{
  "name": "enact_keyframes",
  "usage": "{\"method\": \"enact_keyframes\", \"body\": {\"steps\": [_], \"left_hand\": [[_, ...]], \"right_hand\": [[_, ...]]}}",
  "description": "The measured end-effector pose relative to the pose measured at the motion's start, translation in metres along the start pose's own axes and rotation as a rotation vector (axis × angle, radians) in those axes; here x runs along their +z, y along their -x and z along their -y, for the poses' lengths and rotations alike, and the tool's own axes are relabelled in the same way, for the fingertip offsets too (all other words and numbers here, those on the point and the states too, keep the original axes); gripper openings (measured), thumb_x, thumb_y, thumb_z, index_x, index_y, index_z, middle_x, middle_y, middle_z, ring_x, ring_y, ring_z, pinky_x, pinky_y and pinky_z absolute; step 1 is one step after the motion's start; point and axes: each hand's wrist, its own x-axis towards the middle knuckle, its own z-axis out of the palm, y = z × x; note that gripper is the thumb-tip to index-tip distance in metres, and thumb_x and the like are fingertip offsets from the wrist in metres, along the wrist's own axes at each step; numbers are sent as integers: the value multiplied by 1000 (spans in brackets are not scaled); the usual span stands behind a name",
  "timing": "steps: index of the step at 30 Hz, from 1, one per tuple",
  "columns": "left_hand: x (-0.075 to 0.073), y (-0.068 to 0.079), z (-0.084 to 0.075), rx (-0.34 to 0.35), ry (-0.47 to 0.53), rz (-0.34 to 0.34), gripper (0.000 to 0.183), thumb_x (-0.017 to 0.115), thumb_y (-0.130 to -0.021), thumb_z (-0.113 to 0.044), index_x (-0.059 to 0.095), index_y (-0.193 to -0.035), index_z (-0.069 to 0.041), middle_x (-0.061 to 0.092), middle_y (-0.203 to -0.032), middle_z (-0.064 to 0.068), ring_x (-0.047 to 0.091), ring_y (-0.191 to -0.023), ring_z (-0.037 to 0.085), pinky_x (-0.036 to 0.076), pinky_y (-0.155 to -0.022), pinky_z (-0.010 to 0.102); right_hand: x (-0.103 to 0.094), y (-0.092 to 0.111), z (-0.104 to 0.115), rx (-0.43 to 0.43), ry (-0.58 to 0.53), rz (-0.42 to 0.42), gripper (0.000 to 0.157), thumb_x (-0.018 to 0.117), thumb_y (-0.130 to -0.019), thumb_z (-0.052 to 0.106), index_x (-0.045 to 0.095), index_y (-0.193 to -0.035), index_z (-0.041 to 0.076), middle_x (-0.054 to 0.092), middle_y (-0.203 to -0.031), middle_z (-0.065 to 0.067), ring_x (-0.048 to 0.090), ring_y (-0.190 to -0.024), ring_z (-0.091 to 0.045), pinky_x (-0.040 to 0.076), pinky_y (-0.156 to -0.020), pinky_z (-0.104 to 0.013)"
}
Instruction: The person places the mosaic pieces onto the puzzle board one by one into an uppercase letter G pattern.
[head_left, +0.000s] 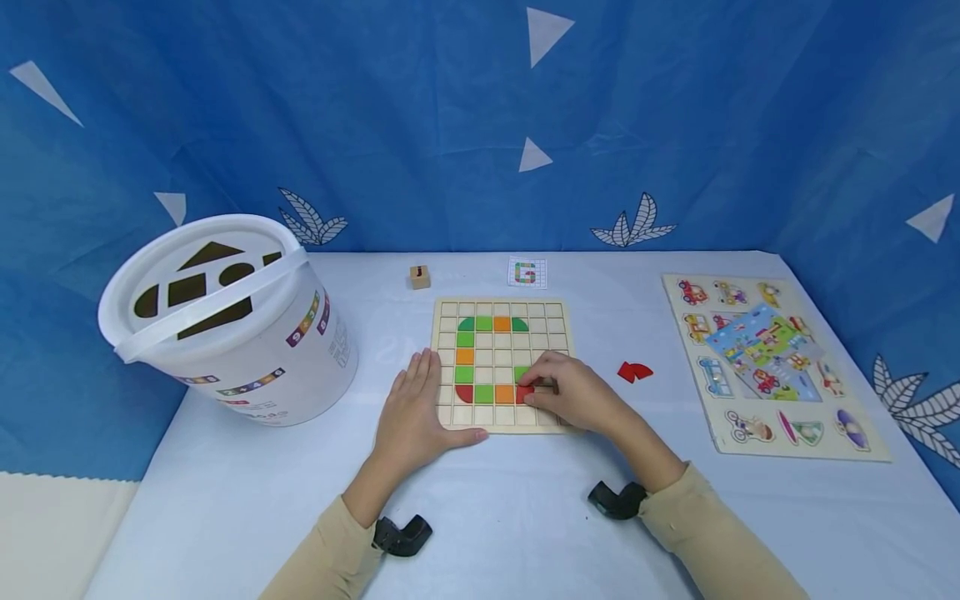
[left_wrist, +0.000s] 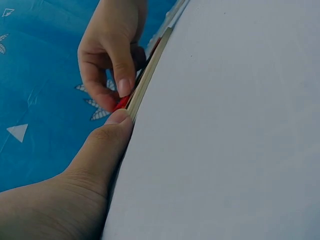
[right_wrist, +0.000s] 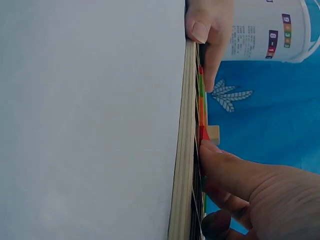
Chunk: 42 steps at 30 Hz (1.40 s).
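A square wooden grid board (head_left: 502, 358) lies in the middle of the table in the head view. Green, orange and red tiles on it form an outline open on part of its right side. My left hand (head_left: 411, 417) rests along the board's left edge, fingers straight and thumb (left_wrist: 119, 118) at the front edge. With thumb and fingertips, my right hand (head_left: 577, 393) pinches a red tile (right_wrist: 203, 133) at the outline's lower right corner, beside an orange tile (head_left: 504, 394). A green tile (head_left: 521, 372) sits just behind those fingers.
Loose red pieces (head_left: 635, 371) lie right of the board. Behind it are a wooden cube (head_left: 419, 277) and a small pattern card (head_left: 527, 272). A white lidded bucket (head_left: 300, 358) stands at left; a picture puzzle board (head_left: 802, 446) carrying a colourful sheet (head_left: 768, 350) lies at right.
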Motion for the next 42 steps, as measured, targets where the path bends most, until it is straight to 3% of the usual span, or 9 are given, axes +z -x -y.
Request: {"method": "enact_keyframes", "body": {"steps": [10,16,33,42], "left_hand": [[-2,-1,0,-2,-7,8,140,68,-62,-85,12,-158,-1,10,-167,12,7,-156,27,11,-126,47],[-2,-2,0,-1,-10,9,140,67,-62,-86,12,-158,-1,10,-167,12,7,-156,27,12,-126,47],[-1,-1,-1,2,-10,4,138,69,-63,-84,13,-158,-1,12,-167,13,9,-156,28,14,-126,48],[-1,1,-2,-2,-6,3,137,70,-63,-82,14,-158,-1,13,-167,13,10,-156,29,15,-126,49]], "right_hand": [[-3,-1,2,-30,-2,8,26,81,-83,20,79,-108,24,62,-91,12,55,-84,-11,48,-65,-23],[-5,-2,5,-50,19,24,26,82,-82,20,79,-108,23,60,-88,12,54,-81,-10,46,-62,-21],[1,2,3,-47,51,7,28,82,-82,21,78,-110,22,61,-91,12,54,-81,-7,48,-61,-20],[-1,4,2,-43,43,-7,25,81,-84,20,79,-108,21,68,-97,12,60,-91,-8,53,-77,-22]]}}
